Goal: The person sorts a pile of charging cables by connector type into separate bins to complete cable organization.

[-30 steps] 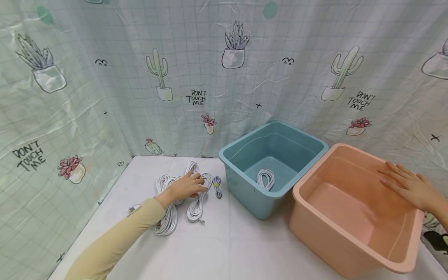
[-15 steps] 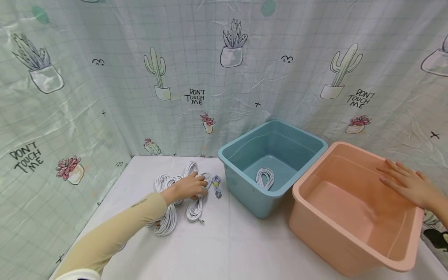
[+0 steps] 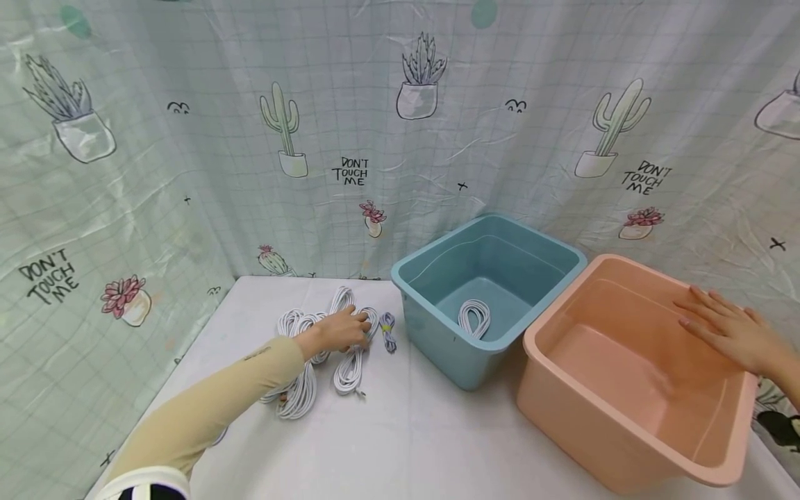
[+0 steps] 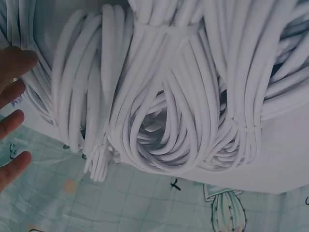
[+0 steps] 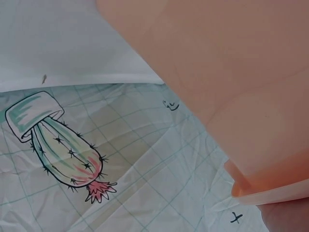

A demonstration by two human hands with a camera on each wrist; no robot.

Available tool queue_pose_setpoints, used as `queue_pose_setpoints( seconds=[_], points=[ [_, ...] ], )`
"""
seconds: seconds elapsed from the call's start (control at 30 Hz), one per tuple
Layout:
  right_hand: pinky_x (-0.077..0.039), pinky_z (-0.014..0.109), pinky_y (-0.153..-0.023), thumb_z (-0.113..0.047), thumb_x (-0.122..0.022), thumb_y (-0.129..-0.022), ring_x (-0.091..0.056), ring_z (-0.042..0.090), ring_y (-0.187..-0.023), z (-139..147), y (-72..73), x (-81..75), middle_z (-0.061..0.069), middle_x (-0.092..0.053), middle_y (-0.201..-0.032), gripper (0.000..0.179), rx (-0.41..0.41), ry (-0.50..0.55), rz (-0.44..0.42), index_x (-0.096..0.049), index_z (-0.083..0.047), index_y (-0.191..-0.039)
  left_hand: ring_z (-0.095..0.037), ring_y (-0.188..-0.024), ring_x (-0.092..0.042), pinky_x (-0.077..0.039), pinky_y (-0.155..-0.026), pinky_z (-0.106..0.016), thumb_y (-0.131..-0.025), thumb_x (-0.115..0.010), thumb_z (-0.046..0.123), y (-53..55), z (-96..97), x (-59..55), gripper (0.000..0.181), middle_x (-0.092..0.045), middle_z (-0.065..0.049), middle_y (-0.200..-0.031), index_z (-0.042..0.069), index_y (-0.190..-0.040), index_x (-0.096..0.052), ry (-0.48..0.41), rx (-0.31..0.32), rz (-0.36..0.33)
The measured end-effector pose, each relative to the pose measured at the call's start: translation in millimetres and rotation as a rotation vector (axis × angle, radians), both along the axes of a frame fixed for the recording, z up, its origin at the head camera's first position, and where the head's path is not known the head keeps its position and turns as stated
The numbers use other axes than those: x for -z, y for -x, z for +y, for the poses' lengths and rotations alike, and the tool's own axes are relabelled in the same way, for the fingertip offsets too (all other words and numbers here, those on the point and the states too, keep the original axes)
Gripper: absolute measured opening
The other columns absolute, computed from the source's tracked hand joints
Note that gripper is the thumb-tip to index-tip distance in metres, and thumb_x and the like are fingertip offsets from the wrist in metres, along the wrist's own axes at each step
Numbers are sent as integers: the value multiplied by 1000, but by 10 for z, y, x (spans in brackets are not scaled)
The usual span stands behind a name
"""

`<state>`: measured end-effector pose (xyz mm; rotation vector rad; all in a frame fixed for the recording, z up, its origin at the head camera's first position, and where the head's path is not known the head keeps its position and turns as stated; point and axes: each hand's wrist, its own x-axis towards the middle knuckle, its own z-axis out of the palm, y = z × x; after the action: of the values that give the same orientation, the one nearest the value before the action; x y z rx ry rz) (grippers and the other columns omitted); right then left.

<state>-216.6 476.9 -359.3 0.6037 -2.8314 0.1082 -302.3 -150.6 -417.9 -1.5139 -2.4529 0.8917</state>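
Note:
In the head view, my left hand is over several coiled white cable bundles on the table, its fingers loosely bent. Its spread fingers show at the edge of the left wrist view, right beside a tied bundle. One white coil extends toward me from under the hand; a larger pile lies left of it. A thin grey-purple cable bundle with a yellow tie lies just right. My right hand rests on the far-right rim of a peach bin, fingers stretched along its inside.
A blue-green bin stands mid-table against the peach one, with one white cable coil inside. Behind and to the left hangs a grid curtain printed with cacti. The white table extends in front.
My left hand stays over the same white coil, its fingers shifting only slightly. The left forearm has turned a little, bringing a white band into view. My right hand stays on the peach bin.

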Motion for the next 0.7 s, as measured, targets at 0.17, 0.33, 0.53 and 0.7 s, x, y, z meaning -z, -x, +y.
queue_pose_setpoints(
  seconds=[0.17, 0.33, 0.53, 0.7],
  points=[
    [25, 37, -104, -12, -33, -93, 28, -1, -128, -7, -11, -1, 9, 18, -148, 60, 8, -42, 3, -1, -6, -143, -14, -102, -50, -44, -83, -35, -69, -71, 28, 15, 29, 20, 35, -60, 6, -107, 42, -100, -63, 39, 65, 60],
    [26, 41, -103, -14, -35, -93, 29, 7, -130, -11, -2, -2, 5, 21, -147, 61, 31, -56, -17, -1, -8, -143, -16, -109, -50, -44, -88, -36, -72, -67, 28, 34, 29, 30, 32, -57, 6, -116, 42, -101, -62, 65, 101, 92],
    [24, 36, -105, -12, -32, -94, 28, -4, -127, 2, 11, 8, 7, 19, -147, 58, 19, -21, -7, -2, -1, -142, -16, -107, -51, -45, -88, -37, -75, -65, 26, 23, 0, 57, 23, -57, 8, -113, 38, -95, -64, 31, 162, 67],
    [24, 36, -105, -12, -32, -93, 28, -4, -127, 14, 14, 17, 9, 18, -148, 58, 14, -28, 0, -2, -4, -143, -15, -108, -51, -44, -89, -37, -77, -64, 29, -18, 25, 73, 23, -56, 9, -116, 38, -98, -62, 20, 204, 79]
  ],
)
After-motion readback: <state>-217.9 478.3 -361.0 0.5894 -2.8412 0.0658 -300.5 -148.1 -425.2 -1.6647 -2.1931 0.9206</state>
